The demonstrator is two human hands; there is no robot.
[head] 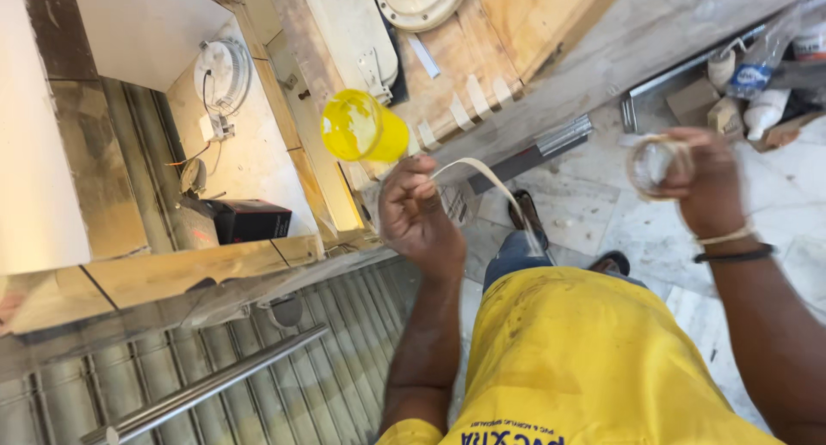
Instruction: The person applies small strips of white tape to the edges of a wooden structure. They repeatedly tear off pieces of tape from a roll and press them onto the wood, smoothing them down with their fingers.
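My left hand [417, 217] pinches the end of a thin, pale edge-banding strip [486, 174] that curls down toward my legs. Just above that hand stands a yellow plastic cup [361, 128] on a wooden ledge. My right hand [705, 183] grips a small coil of the same pale strip [651, 163], held up at chest height. A black band and a light band circle my right wrist. I wear a yellow shirt.
A fluted cabinet front with a long metal handle bar [206, 385] is at lower left. Above it is a wooden shelf [215, 269] with a black box [249, 220] and a white round fitting [222, 71]. Bottles and scraps [757, 75] lie on the marble floor at upper right.
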